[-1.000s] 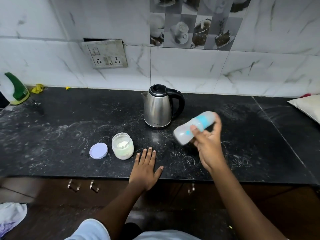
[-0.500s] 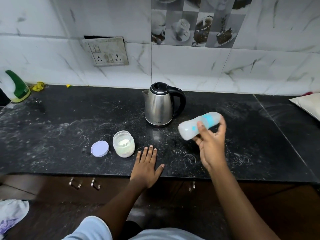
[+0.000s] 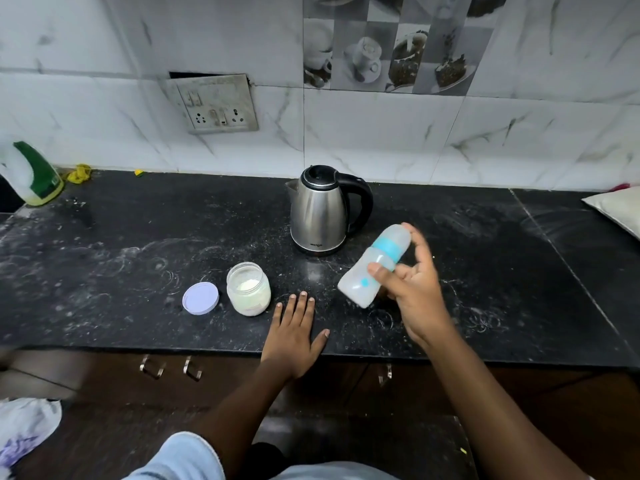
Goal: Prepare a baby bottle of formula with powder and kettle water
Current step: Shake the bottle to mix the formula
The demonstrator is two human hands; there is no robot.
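My right hand (image 3: pixel 414 292) grips a translucent baby bottle (image 3: pixel 372 266) with a blue collar and a clear cap, tilted so its base points down-left, above the black counter (image 3: pixel 121 258). My left hand (image 3: pixel 294 336) lies flat on the counter's front edge, fingers spread, holding nothing. Just left of that hand stands an open glass jar (image 3: pixel 248 289) of white powder. Its pale purple lid (image 3: pixel 201 298) lies flat beside the jar. A steel kettle (image 3: pixel 320 211) with a black handle stands behind, lid closed.
A green-and-white spray bottle (image 3: pixel 33 174) stands at the far left by the wall. A white cushion-like object (image 3: pixel 616 209) lies at the right edge. A socket plate (image 3: pixel 214 105) hangs on the tiled wall. Drawer handles (image 3: pixel 188 368) sit below the counter.
My right hand has swung the bottle: its base rose level half a second ago and now tilts down-left again, blurred with motion. My left hand and the other objects stayed put.
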